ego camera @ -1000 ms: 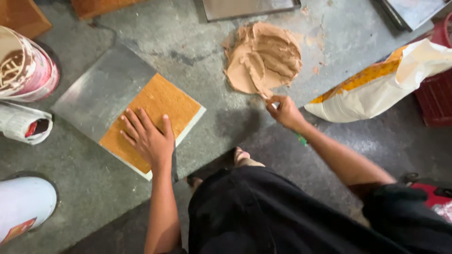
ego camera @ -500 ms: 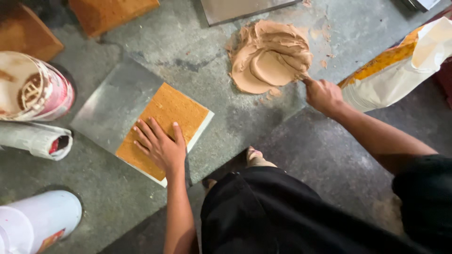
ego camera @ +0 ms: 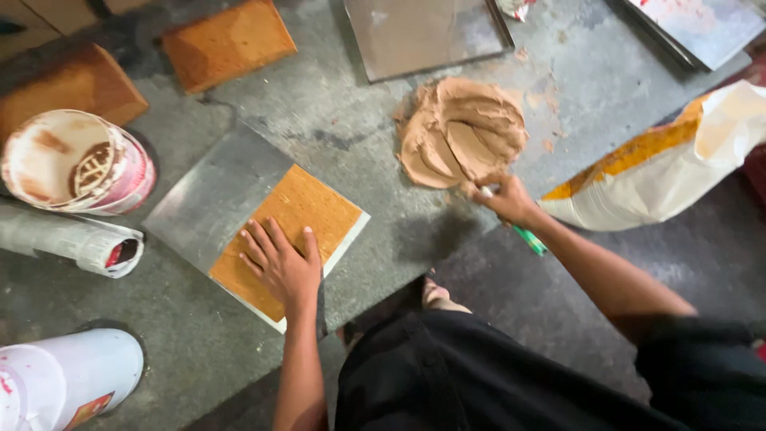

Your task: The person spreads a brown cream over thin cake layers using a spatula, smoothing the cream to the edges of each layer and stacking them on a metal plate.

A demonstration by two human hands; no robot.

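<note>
Scooping step. Right hand (ego camera: 504, 199) closed around green-handled tool (ego camera: 528, 239), tip in brown paste mound (ego camera: 461, 132). Left hand (ego camera: 281, 261) lay flat, fingers spread, gripping nothing, on orange tile (ego camera: 319, 209). Next move, judged: carry paste to tile.

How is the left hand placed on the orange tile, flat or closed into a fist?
Flat: the left hand lies palm down, fingers spread, on the orange tile.

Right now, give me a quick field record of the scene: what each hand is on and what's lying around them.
left hand: flat on the orange slab, which lies on a metal sheet
right hand: grips a green-handled tool, tip in the brown paste mound
surface: grey concrete floor
left side: paste-smeared bucket, rolled paper, white bucket
right side: white and yellow sack
top: two more orange slabs, metal trays
</note>
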